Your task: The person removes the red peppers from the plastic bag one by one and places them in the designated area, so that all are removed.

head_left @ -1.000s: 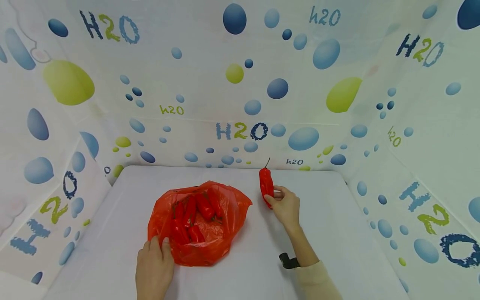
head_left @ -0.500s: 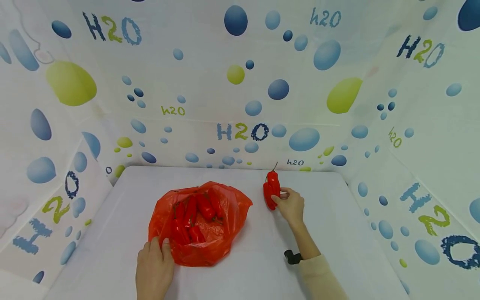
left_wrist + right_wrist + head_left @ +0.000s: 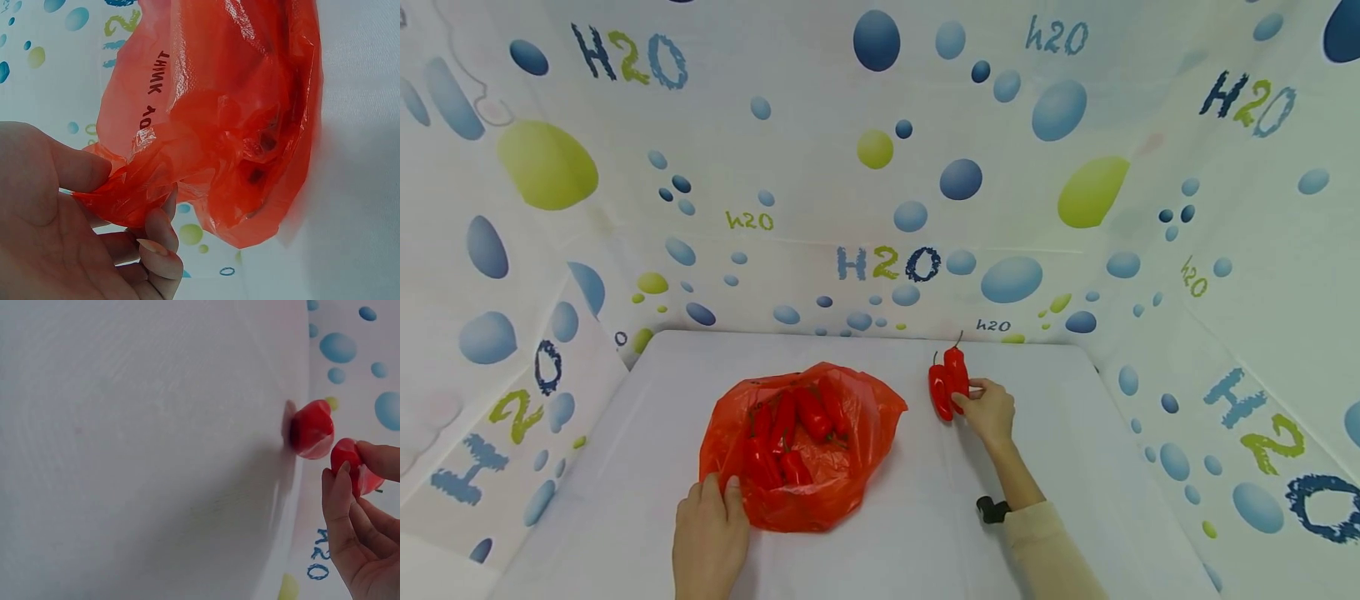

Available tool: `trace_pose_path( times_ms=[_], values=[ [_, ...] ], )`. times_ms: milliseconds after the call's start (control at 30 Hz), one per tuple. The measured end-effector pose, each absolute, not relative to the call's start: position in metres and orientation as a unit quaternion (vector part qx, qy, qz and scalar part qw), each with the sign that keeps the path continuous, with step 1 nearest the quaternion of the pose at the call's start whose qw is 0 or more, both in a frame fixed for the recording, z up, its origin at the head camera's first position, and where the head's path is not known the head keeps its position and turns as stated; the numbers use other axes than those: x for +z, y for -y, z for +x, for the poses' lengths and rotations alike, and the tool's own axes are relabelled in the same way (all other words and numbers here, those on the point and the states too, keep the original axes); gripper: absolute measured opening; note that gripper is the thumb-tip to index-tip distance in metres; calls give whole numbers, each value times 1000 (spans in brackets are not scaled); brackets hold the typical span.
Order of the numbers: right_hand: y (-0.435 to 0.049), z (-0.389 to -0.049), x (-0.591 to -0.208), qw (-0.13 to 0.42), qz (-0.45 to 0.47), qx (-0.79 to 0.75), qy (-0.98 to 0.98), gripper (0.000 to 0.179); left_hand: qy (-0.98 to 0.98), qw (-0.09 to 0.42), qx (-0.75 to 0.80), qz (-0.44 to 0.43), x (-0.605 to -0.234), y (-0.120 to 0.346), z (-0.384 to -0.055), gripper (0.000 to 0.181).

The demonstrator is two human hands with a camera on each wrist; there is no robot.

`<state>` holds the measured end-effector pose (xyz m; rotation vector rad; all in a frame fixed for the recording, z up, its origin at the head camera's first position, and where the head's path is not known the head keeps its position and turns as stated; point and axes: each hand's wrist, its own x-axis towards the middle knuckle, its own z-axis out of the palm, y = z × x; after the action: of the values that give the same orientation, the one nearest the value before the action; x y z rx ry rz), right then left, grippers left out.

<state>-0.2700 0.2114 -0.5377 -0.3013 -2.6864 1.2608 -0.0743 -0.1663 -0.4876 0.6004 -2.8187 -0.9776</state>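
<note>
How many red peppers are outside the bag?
2: one pepper lies on the table, and the second pepper is pinched by the right hand, just beside it. More peppers are in the bag.

A white bench (image 3: 1075, 433) spreads at 6 o'clock, rounded at its far corners. The back wall (image 3: 820, 158) rises at 12, the left wall (image 3: 437, 250) at 9, the right wall (image 3: 1292, 325) at 3, all whitish with blue and green bubbles and H2O lettering (image 3: 887, 264). A dark blue bubble (image 3: 877, 40) sits at 12, big green ones near 10 and 2. The light is soft.
</note>
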Motion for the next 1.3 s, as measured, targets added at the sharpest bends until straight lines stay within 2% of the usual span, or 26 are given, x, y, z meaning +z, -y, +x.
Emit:
trace_pose_path(
  times_ms=[700, 1300],
  values=[
    [-221, -277, -552, 70, -110, 391, 911, 40, 926, 71, -317, 192, -490, 166, -72, 39],
    [-225, -278, -555, 20, -146, 369, 917, 42, 928, 49, -315, 193, -486, 167, -72, 43]
  ],
)
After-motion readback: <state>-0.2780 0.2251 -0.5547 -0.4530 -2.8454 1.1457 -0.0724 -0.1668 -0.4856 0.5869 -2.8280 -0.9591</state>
